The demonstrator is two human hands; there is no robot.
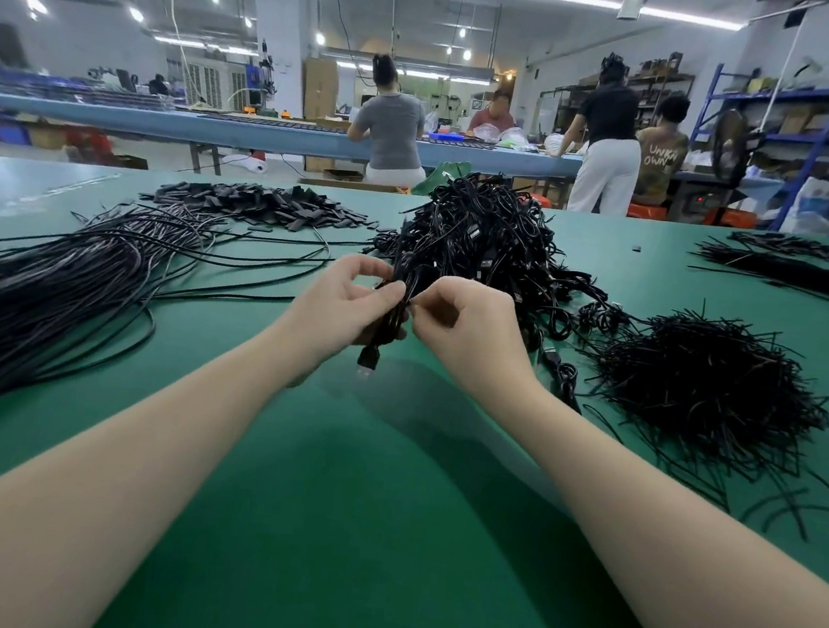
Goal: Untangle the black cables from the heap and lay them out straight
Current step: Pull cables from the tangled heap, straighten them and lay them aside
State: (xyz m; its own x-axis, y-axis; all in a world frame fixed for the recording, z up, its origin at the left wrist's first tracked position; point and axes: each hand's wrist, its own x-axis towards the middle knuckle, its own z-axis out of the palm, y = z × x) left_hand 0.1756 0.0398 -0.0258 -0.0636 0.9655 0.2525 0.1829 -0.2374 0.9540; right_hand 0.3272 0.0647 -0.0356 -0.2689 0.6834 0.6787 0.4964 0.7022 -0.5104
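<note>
Straightened cables point(59, 283): long black run fanned over the green table point(376, 542), far left
Left hand point(338, 307): fingers curled round a bundled black cable point(392, 311), its plug point(367, 360) hanging below
Right hand point(467, 327): fingers pinching the same bundle, touching the left hand
Heap point(484, 229): tangled black cables, just behind both hands
Short black ties point(704, 383): bristly pile, right
</note>
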